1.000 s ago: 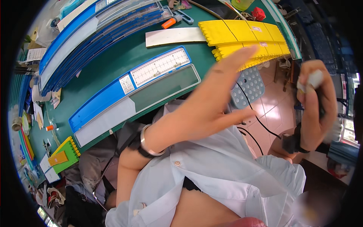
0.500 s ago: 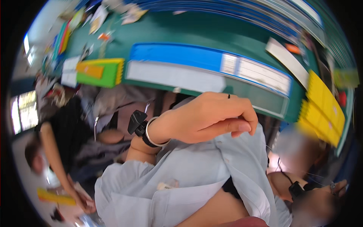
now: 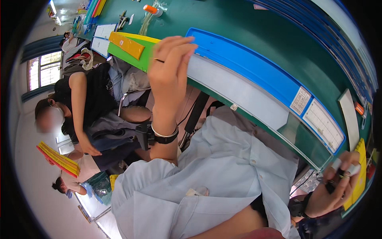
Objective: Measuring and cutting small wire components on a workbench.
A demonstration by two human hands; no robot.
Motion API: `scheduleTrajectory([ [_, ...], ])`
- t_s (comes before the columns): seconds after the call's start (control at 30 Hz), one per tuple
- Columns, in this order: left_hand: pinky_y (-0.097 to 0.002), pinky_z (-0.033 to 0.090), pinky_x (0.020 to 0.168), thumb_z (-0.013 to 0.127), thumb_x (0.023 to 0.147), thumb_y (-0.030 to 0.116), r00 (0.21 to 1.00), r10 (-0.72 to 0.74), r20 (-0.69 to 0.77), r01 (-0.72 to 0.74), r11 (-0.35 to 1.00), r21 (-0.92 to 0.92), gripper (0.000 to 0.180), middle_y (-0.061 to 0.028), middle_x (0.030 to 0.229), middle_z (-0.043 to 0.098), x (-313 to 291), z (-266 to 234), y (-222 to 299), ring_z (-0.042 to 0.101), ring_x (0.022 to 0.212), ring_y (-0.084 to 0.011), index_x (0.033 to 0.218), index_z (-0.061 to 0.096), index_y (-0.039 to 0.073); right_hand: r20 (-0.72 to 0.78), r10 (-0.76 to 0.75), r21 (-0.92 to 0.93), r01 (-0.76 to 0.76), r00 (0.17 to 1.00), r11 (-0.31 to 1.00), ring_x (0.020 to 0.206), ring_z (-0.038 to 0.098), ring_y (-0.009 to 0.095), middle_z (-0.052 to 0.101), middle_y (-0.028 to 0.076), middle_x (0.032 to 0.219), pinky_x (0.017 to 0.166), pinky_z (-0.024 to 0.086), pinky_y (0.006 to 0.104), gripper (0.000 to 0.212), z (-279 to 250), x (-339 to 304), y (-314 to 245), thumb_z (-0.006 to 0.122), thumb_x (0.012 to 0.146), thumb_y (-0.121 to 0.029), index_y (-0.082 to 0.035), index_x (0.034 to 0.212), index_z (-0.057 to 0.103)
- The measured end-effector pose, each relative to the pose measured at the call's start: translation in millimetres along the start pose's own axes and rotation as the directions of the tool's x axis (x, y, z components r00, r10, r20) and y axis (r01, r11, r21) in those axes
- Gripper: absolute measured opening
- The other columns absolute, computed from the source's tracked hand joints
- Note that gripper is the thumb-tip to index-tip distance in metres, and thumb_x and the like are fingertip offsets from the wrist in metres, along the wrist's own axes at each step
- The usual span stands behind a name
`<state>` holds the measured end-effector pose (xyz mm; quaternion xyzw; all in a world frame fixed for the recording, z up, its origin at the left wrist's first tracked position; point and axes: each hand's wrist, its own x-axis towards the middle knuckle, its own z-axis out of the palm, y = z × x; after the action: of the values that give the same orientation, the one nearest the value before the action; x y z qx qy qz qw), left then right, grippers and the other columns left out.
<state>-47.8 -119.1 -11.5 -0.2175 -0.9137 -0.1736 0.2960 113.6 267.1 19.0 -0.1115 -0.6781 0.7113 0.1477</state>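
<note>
Blue, smooth plastic forms the long, shallow case [image 3: 246, 65], which lies open along the near edge of the green bench [image 3: 227, 16]. Its walls are thin, raised and rounded at the corners. Toward the right end, the floor carries a printed label [image 3: 300, 100] and a white gridded card [image 3: 324, 125]. Joined along its near side is a flat, transparent lid [image 3: 302, 135]; a frosted whitish sheet [image 3: 238, 91] covers its left part, and green shows through the remainder.

Left hand [image 3: 169, 73]: raised at the case's left end, fingers bent, tips over the corner; whether they grip the rim cannot be told. Right hand [image 3: 328, 195]: beyond the lid's right end, fingers curled inward, white coverings on some fingertips; whether anything is grasped cannot be determined.

Beside the left hand, at the bench's near edge, lies a flat green board [image 3: 134, 52], bearing a narrow orange-yellow strip [image 3: 126, 44]. Behind the right hand stands a yellow panel [image 3: 361, 175]. Between that panel and the far trays [image 3: 314, 30] lies a smooth off-white strip [image 3: 349, 119].
</note>
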Motion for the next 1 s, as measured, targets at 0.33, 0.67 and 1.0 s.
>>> scheduleTrajectory([
  [0.33, -0.0271, 0.052, 0.081, 0.079, 0.088, 0.005, 0.828, -0.539, -0.157, 0.481, 0.825, -0.297, 0.011, -0.0074, 0.091, 0.075, -16.6, 20.0, -18.1, 0.068, 0.084, -0.014, 0.098, 0.075, 0.0, 0.298, 0.341, -0.15, -0.309, 0.892, 0.939, 0.065, 0.048, 0.008, 0.056, 0.012, 0.094, 0.057, 0.038, 0.0217, 0.024, 66.1, 16.4, 5.1, 0.058, 0.095, -0.025, -0.001, 0.093, 0.052],
  [0.67, -0.0271, 0.052, 0.086, 0.079, 0.086, 0.001, 0.806, -0.575, -0.142, 0.519, 0.801, -0.299, 0.01, -0.0083, 0.097, 0.076, -20.9, 26.3, -25.8, 0.069, 0.09, -0.0149, 0.095, 0.074, 0.0, 0.423, 0.491, -0.178, -0.461, 0.762, 0.869, 0.066, 0.048, 0.009, 0.056, 0.012, 0.093, 0.06, 0.039, 0.0225, 0.023, 73.5, 30.3, 13.6, 0.059, 0.094, -0.023, -0.002, 0.091, 0.052],
  [1.0, -0.0313, 0.052, 0.089, 0.08, 0.082, -0.002, 0.87, -0.471, -0.146, 0.434, 0.871, -0.229, 0.013, -0.0092, 0.099, 0.075, -21.3, 27.0, -29.1, 0.068, 0.096, -0.0202, 0.093, 0.075, 0.002, 0.442, 0.482, -0.124, -0.481, 0.756, 0.868, 0.067, 0.047, 0.009, 0.056, 0.013, 0.093, 0.06, 0.039, 0.0228, 0.02, 73.7, 32.9, 18.7, 0.06, 0.093, -0.019, -0.001, 0.091, 0.052],
])
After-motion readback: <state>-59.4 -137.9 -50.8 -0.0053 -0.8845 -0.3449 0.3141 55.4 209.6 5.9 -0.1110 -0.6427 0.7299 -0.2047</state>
